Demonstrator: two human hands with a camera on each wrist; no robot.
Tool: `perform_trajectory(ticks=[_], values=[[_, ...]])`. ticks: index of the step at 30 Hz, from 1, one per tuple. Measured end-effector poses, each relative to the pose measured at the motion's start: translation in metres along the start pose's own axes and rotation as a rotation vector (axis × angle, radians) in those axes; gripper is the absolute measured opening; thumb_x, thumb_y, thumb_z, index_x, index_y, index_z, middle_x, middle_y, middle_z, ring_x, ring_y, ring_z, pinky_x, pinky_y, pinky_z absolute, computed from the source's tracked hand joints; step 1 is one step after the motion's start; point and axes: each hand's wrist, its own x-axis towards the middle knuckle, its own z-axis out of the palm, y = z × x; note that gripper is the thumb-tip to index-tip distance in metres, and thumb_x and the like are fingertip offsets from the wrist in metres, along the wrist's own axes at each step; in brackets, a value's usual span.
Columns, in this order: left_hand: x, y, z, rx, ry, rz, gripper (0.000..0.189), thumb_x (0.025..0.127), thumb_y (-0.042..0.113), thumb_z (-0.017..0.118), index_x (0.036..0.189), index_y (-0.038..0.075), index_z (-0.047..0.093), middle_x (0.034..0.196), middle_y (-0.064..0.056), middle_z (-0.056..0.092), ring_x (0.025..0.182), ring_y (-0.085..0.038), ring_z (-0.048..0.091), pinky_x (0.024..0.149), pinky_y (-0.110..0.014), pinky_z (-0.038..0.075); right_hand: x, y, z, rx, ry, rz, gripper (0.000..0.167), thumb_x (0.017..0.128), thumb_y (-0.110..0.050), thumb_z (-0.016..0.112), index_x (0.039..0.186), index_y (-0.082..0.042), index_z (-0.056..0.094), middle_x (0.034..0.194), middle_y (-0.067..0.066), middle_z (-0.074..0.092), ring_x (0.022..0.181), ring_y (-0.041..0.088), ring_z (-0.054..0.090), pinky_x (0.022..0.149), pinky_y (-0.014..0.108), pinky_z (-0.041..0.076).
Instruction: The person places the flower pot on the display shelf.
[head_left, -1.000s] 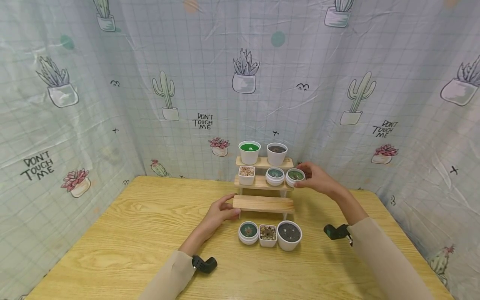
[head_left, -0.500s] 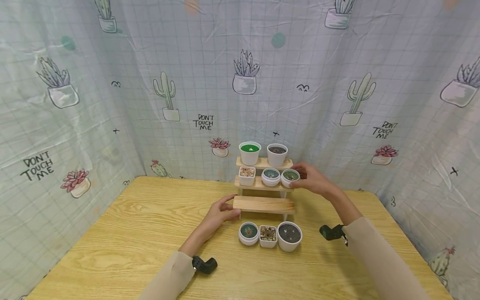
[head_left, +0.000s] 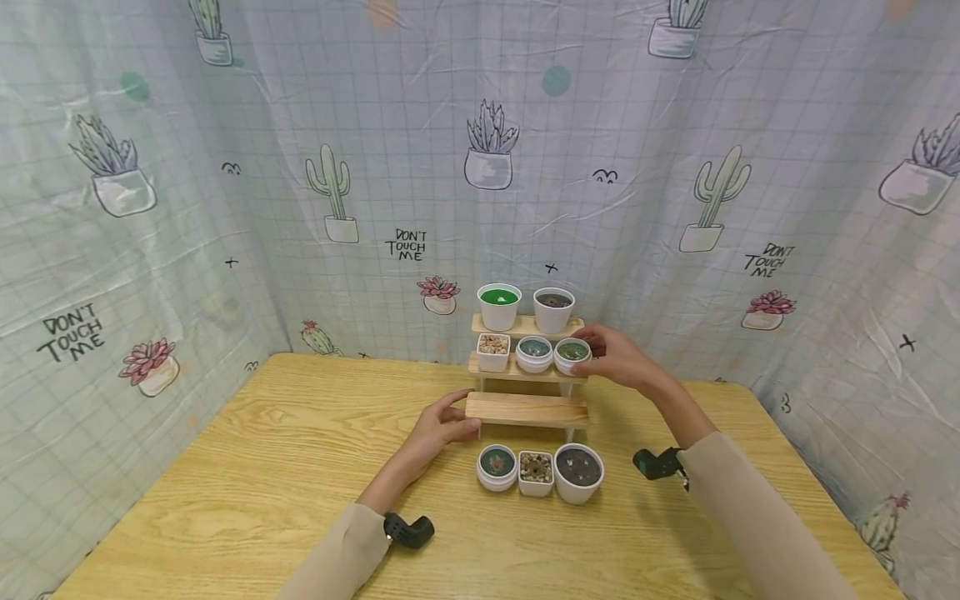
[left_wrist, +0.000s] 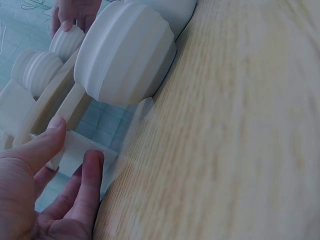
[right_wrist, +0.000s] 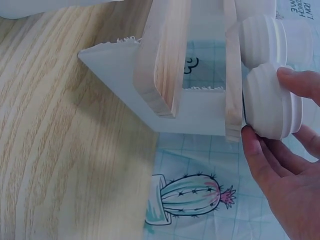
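A three-step wooden plant stand (head_left: 527, 408) with white side panels stands on the table. My right hand (head_left: 617, 360) grips a small round white pot with a green top (head_left: 573, 355) at the right end of the middle step. In the right wrist view, the thumb and fingers hold the ribbed pot (right_wrist: 272, 102) from both sides, right beside another round pot (right_wrist: 262, 41). That blue-green-topped pot (head_left: 534, 354) and a square pebble-filled pot (head_left: 493, 352) share the middle step. My left hand (left_wrist: 55, 175) holds the left end of the bottom step, thumb on the wood and fingers at the white panel.
On the top step are a green-topped pot (head_left: 499, 307) and a grey-topped pot (head_left: 554, 310). In front of the stand, a round pot (head_left: 497, 467), a square pebble pot (head_left: 536, 472) and a larger grey-filled pot (head_left: 578, 472) sit in a row. A printed curtain (head_left: 420, 125) hangs behind.
My right hand has moved left with the green-topped pot, and the blue-green-topped pot beside it has slid left along the middle step. The left hand stays in place on the stand.
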Motion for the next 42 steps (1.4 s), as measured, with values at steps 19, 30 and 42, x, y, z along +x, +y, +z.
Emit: perform_trajectory(ticks=[19,30,42], values=[[-0.0006,0.0,-0.0003,-0.001,-0.011,0.001,0.075,0.094,0.022,0.078,0.158,0.014,0.041,0.11,-0.013,0.069,0.092,-0.017,0.074,0.086,-0.031,0.06,-0.0001,-0.0026,0.003,0.065,-0.002,0.024,0.062,0.089,-0.013,0.076,0.137,0.011,0.046,0.129,0.03,0.058,0.11,0.031,0.062,0.086,0.027,0.051],[0.001,-0.001,0.0002,0.003,-0.007,0.001,0.074,0.094,0.021,0.078,0.158,0.013,0.041,0.111,-0.014,0.07,0.092,-0.018,0.075,0.087,-0.031,0.061,0.0002,-0.0014,0.0052,0.049,0.029,0.031,0.059,0.091,-0.014,0.077,0.135,0.011,0.048,0.128,0.03,0.059,0.112,0.034,0.062,0.087,0.027,0.05],[0.0004,-0.0004,-0.0004,0.009,-0.001,-0.006,0.073,0.094,0.022,0.077,0.158,0.015,0.041,0.109,-0.013,0.069,0.092,-0.018,0.075,0.087,-0.03,0.06,-0.0029,-0.0032,0.008,0.034,0.069,0.038,0.061,0.091,-0.016,0.077,0.136,0.011,0.047,0.13,0.031,0.058,0.118,0.038,0.059,0.09,0.03,0.05]])
